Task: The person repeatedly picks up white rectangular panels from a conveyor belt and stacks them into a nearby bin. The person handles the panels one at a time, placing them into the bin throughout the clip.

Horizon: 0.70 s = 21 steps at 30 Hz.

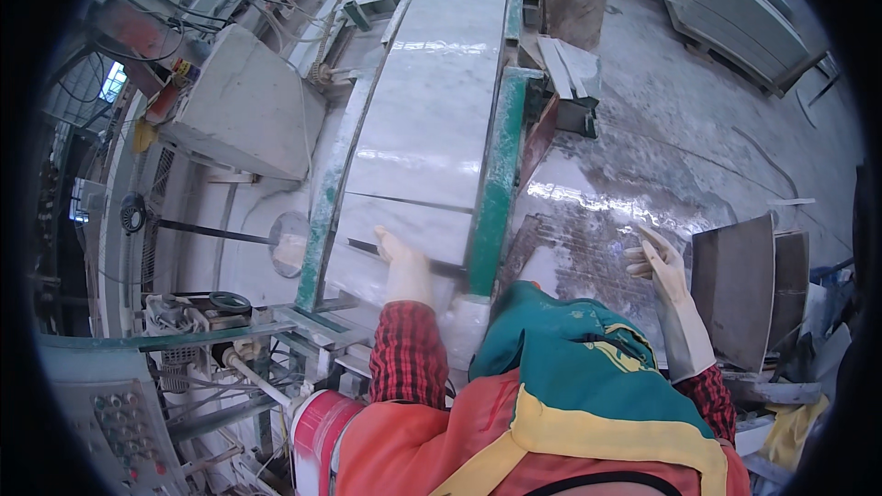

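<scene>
My left hand point(402, 264), in a cream rubber glove, reaches over a dark gap between white marble-like slabs on the green-framed conveyor point(500, 179). It appears to touch the near part of the middle slab point(409, 222); one finger points out, and the others are partly hidden. Nearer to me lies another pale slab piece point(354, 273), blurred and partly covered by my arm. Beyond, a long, wet, shiny slab point(432, 92) runs away along the conveyor. Out to the right, my gloved right hand point(663, 266) hangs in the air with fingers apart, holding nothing.
A button panel point(129, 427) stands at lower left, near a motor and frame bars. Farther left is a large pale machine housing point(243, 106). Brown boards point(733, 289) lean at the right. Stacked slabs point(726, 18) stand at far right, beyond a wet floor point(616, 193).
</scene>
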Each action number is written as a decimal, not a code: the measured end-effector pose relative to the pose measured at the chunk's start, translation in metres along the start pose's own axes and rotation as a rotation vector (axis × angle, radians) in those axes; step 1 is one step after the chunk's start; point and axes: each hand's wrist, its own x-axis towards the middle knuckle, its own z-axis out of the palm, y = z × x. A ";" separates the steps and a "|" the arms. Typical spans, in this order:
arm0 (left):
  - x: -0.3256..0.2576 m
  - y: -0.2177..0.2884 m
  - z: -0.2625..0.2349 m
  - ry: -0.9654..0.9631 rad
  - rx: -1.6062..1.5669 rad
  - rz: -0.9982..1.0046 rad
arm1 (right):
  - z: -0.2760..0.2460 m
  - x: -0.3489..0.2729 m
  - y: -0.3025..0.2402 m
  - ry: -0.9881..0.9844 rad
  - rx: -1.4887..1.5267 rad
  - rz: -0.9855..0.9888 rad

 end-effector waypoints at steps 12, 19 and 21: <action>0.006 0.002 0.014 -0.085 0.022 -0.011 | 0.019 0.001 -0.001 -0.021 -0.014 0.057; -0.001 0.004 0.018 -0.173 0.044 -0.036 | 0.022 -0.001 0.002 -0.020 0.016 0.056; 0.001 0.005 0.025 -0.105 0.064 -0.022 | 0.020 -0.003 0.003 -0.011 0.019 0.057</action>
